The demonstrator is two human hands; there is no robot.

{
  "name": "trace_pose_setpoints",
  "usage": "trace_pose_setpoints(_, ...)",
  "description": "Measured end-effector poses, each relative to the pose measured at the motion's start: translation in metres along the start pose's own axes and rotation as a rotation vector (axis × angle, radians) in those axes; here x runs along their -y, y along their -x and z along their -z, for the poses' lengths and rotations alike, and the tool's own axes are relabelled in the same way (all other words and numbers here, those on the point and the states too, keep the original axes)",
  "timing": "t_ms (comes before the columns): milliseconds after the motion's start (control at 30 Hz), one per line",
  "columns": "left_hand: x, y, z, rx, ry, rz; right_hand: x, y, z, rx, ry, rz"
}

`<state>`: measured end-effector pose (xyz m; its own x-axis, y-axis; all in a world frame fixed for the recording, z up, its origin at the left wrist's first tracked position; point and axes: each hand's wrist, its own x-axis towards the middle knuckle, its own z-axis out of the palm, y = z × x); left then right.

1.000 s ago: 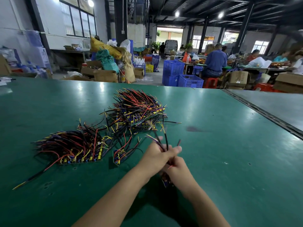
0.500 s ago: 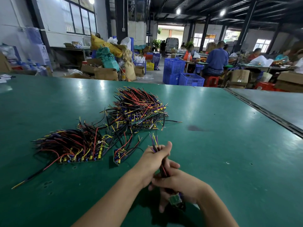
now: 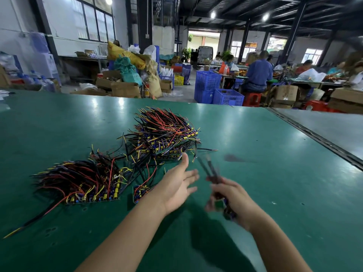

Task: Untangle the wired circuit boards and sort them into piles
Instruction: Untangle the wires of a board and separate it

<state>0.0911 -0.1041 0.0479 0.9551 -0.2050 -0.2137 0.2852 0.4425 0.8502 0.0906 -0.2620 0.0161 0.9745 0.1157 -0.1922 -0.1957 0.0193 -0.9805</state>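
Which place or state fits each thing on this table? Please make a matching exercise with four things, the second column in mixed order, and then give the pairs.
Things:
1. left hand
2. right hand
3. far pile of wired boards
4. single small board

Places or states:
A. on the green table, close beside the left hand
B. open, fingers spread, holding nothing
C. grips a wired board
D. farthest from the person

Pairs: 1-B, 2-C, 3-D, 4-A

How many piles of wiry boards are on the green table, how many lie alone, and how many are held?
Piles: 2, near pile and far pile
Lone board: 1
Held board in right hand: 1
Total: 4
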Motion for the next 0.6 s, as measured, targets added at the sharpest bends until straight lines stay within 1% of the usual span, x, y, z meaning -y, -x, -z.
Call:
trace_pose_setpoints(33, 0.0, 0.008, -0.001, -0.005, -0.11, -0.065, 0.002, -0.013, 0.009, -0.135, 0.107, 0.022)
trace_pose_setpoints(67, 0.003, 0.015, -0.001, -0.002, -0.222, -0.134, 0.002, -0.027, 0.019, -0.257, 0.263, 0.031)
trace_pose_setpoints(100, 0.008, 0.023, -0.001, 0.008, -0.334, -0.215, 0.0, -0.041, 0.029, -0.35, 0.469, 0.03)
trace_pose_setpoints(133, 0.014, 0.029, 0.0, 0.023, -0.424, -0.312, -0.002, -0.052, 0.038, -0.395, 0.678, 0.023)
trace_pose_setpoints(167, 0.018, 0.035, 0.003, 0.024, -0.491, -0.416, -0.005, -0.06, 0.046, -0.402, 0.868, 0.01)
trace_pose_setpoints(200, 0.02, 0.038, 0.008, 0.004, -0.546, -0.507, -0.006, -0.067, 0.052, -0.4, 1.006, -0.015)
trace_pose_setpoints(233, 0.02, 0.04, 0.015, -0.04, -0.613, -0.59, -0.007, -0.071, 0.055, -0.398, 1.082, -0.05)
trace_pose_setpoints(300, 0.014, 0.04, 0.033, -0.184, -0.851, -0.739, -0.007, -0.078, 0.058, -0.431, 1.156, -0.114)
trace_pose_setpoints(333, 0.011, 0.039, 0.043, -0.252, -0.963, -0.782, -0.006, -0.08, 0.058, -0.453, 1.187, -0.14)
trace_pose_setpoints(400, 0.009, 0.035, 0.067, -0.354, -1.113, -0.786, -0.005, -0.081, 0.056, -0.475, 1.267, -0.19)
trace_pose_setpoints(467, 0.014, 0.031, 0.088, -0.427, -1.206, -0.734, -0.004, -0.081, 0.052, -0.457, 1.344, -0.232)
trace_pose_setpoints(533, 0.02, 0.028, 0.102, -0.46, -1.296, -0.684, -0.002, -0.081, 0.052, -0.443, 1.374, -0.259)
trace_pose_setpoints(600, 0.024, 0.025, 0.11, -0.45, -1.343, -0.588, 0.001, -0.08, 0.05, -0.438, 1.375, -0.267)
